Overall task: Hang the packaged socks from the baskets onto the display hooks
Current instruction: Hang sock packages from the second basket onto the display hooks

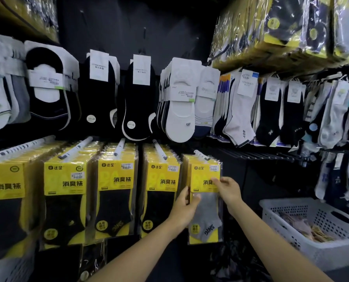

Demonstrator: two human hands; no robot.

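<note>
Head view: the clear-film, yellow-carded pack of grey socks [207, 212] is at the tip of the rightmost white display hook [202, 155]. The left hand [184, 208] grips its left edge; the right hand [228, 190] pinches the card's right edge. If the hang hole misses the tip, the slick film could slip and drop. Five hooks carry yellow packs. One white perforated plastic basket [291, 208] stands at right, with seemingly another's corner at lower left.

Dark display wall [128, 23]: white hooks [119, 147] in the lower row hold yellow sock packs [116, 180], hung in stacks. Carded socks [179, 106] hang in the row above.
</note>
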